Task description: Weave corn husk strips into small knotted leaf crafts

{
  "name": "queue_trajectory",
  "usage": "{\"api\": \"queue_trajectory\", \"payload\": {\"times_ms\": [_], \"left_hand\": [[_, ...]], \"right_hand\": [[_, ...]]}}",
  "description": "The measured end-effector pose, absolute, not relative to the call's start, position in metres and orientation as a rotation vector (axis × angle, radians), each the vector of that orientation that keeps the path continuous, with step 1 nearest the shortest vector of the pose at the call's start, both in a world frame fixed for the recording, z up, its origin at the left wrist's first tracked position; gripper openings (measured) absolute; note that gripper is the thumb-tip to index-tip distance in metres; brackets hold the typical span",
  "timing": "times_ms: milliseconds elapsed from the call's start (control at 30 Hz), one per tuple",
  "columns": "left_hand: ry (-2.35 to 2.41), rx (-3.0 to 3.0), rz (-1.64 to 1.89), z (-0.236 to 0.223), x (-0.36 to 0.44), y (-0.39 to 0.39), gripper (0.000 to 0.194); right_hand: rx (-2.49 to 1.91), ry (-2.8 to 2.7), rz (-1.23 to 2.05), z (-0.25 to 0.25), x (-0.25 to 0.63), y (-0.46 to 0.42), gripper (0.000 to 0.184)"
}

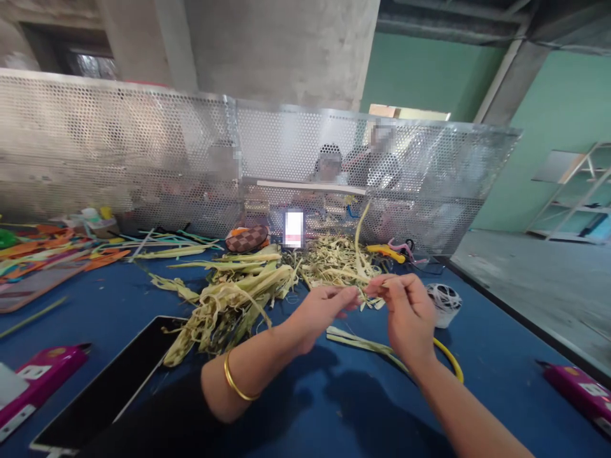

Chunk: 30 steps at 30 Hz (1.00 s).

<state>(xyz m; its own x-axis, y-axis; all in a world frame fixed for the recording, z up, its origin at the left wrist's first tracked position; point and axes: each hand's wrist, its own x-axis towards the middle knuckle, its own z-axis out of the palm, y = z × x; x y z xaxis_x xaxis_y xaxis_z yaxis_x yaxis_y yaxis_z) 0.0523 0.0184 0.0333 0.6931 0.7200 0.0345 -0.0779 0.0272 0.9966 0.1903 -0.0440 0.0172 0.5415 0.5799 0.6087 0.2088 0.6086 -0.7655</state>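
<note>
My two hands meet above the blue table, fingertips almost touching. My right hand (405, 312) is closed in a pinch on a pale green corn husk strip (361, 238), whose long free end curves upward. From the other side my left hand (327, 312) pinches at the same strip; the bit between its fingertips is mostly hidden. Behind the hands lies a heap of shredded husk (329, 257). A larger bundle of husk leaves (229, 299) rests to the left. Below the hands, a few flat husk strips (358, 341) reach under my right wrist.
A dark tablet (114, 375) and a purple power strip (45, 381) lie at left. A lit phone (293, 229) stands before the perforated metal screen (181, 159). Yellow-handled scissors (386, 252) and a cup of string (443, 305) are at right. People sit behind the screen.
</note>
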Motion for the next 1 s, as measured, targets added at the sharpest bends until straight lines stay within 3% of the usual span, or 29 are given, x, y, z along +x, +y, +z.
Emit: {"api": "queue_trajectory", "payload": {"times_ms": [200,367,567,733,1000], "left_hand": [[0.438,0.825,0.643,0.021,0.059,0.008,0.024],[0.528,0.765,0.724,0.026,0.057,0.013,0.014],[0.606,0.799,0.847,0.035,0.054,0.013,0.014],[0.64,0.995,1.062,0.035,0.055,0.015,0.015],[0.619,1.009,0.963,0.026,0.06,0.007,0.014]], "right_hand": [[-1.052,-1.306,0.123,0.006,0.173,-0.048,0.015],[-1.078,-1.457,-0.078,0.004,0.178,-0.048,0.008],[-1.091,-1.569,-0.278,0.002,0.179,-0.053,0.014],[-1.113,-1.316,0.045,0.008,0.178,-0.053,0.007],[-1.305,-1.27,0.704,0.004,0.171,-0.043,0.036]]}}
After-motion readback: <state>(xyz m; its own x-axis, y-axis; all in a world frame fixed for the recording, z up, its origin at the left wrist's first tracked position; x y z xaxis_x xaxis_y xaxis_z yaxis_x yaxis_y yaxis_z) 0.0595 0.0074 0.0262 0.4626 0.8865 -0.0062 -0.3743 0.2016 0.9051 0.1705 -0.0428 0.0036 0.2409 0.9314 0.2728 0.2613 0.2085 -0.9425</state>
